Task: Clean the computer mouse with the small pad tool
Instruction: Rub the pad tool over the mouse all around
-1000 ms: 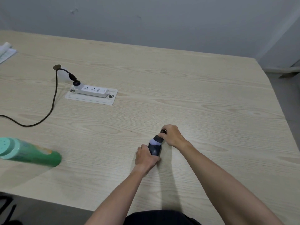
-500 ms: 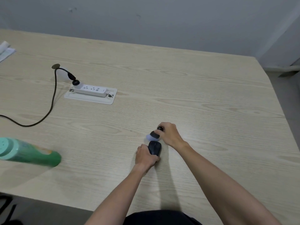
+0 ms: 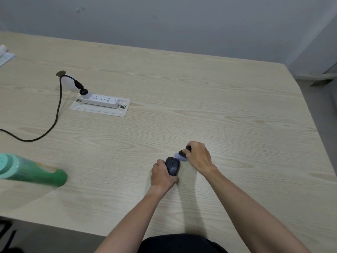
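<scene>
One mouse point(image 3: 172, 166), one pad tool point(image 3: 181, 155), two hands on the table point(image 3: 218, 106).
I saw my left hand point(image 3: 162, 175) gripping the mouse; my right hand point(image 3: 198, 156) held the tool at its far end, handle mostly hidden, pad blurred.

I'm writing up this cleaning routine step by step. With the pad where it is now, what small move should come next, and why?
Probably draw the pad tool back toward the body along the mouse. Its pale pad sits at the mouse's far right end, held by the right hand, so most of the dark top lies unwiped. The left hand grips the mouse's left side and near end, steadying it for that stroke.
</scene>
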`<act>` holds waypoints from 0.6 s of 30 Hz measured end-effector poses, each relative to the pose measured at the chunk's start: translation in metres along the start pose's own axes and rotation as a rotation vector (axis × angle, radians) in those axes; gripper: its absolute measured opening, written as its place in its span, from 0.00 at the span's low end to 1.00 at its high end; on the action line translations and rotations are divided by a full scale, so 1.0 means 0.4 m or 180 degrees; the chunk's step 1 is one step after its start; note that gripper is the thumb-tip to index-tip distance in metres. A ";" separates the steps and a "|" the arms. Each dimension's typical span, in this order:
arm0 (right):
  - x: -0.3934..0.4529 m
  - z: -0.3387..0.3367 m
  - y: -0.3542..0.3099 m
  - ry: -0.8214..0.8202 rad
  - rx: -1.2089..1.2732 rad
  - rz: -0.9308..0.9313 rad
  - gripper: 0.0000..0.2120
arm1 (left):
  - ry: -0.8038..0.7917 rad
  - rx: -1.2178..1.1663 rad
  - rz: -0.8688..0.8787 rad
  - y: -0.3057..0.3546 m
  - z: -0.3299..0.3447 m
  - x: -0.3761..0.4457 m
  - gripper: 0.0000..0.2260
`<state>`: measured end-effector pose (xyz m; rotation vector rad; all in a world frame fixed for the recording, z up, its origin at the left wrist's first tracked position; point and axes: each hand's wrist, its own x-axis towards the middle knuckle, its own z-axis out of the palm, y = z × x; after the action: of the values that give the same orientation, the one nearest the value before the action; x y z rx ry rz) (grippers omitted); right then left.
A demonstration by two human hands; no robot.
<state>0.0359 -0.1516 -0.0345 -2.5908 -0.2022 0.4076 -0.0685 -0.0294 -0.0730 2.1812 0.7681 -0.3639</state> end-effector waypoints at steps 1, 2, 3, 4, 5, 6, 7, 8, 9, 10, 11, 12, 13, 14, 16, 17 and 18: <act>-0.004 0.000 0.003 -0.0010 0.0332 0.0062 0.09 | 0.0064 0.0135 0.0129 -0.002 0.005 -0.006 0.29; -0.008 -0.001 0.005 -0.0042 0.0673 0.0157 0.09 | 0.0118 0.0227 0.0237 -0.002 0.009 -0.010 0.30; -0.015 -0.001 0.007 -0.0102 0.0927 0.0231 0.09 | 0.0151 0.0271 0.0305 -0.003 0.011 -0.014 0.30; -0.024 0.000 0.012 -0.0170 0.0925 0.0257 0.09 | 0.0165 0.0275 0.0329 -0.001 0.010 -0.016 0.30; -0.032 0.005 0.020 -0.0190 0.0718 0.0246 0.09 | 0.0173 0.0263 0.0333 0.001 0.007 -0.017 0.30; -0.041 0.010 0.031 -0.0147 0.0376 0.0255 0.09 | 0.0181 0.0254 0.0334 0.003 0.004 -0.018 0.30; -0.048 0.011 0.040 -0.0043 0.0124 0.0289 0.09 | 0.0196 0.0254 0.0342 0.005 0.001 -0.017 0.29; -0.053 0.011 0.049 0.0063 0.0076 0.0355 0.09 | 0.0208 0.0243 0.0347 0.008 -0.001 -0.018 0.29; -0.054 0.015 0.056 0.0095 0.0221 0.0402 0.08 | 0.0217 0.0218 0.0349 0.010 -0.003 -0.018 0.29; -0.055 0.017 0.059 0.0021 0.0588 0.0461 0.08 | 0.0212 0.0181 0.0336 0.012 -0.004 -0.019 0.28; -0.056 0.017 0.057 -0.0110 0.1043 0.0525 0.07 | 0.0199 0.0144 0.0314 0.013 -0.006 -0.017 0.29; -0.061 0.017 0.056 -0.0268 0.1382 0.0597 0.06 | 0.0178 0.0114 0.0281 0.014 -0.007 -0.017 0.29; -0.066 0.017 0.057 -0.0408 0.1516 0.0623 0.05 | 0.0164 0.0097 0.0256 0.015 -0.010 -0.015 0.29; -0.068 0.022 0.065 -0.0501 0.1388 0.0595 0.05 | 0.0160 0.0106 0.0242 0.015 -0.012 -0.014 0.28; -0.069 0.032 0.085 -0.0450 0.0799 0.0505 0.04 | 0.0166 0.0214 0.0266 0.015 -0.015 -0.011 0.27; -0.068 0.033 0.090 -0.0320 0.0715 0.0545 0.04 | 0.0161 0.0281 0.0278 0.015 -0.016 -0.010 0.27; -0.065 0.032 0.093 -0.0213 0.0853 0.0628 0.03 | 0.0153 0.0330 0.0284 0.016 -0.017 -0.009 0.27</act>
<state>0.0096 -0.1835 -0.0575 -2.3413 0.0819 0.5526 -0.0673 -0.0290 -0.0629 2.3204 0.6887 -0.3130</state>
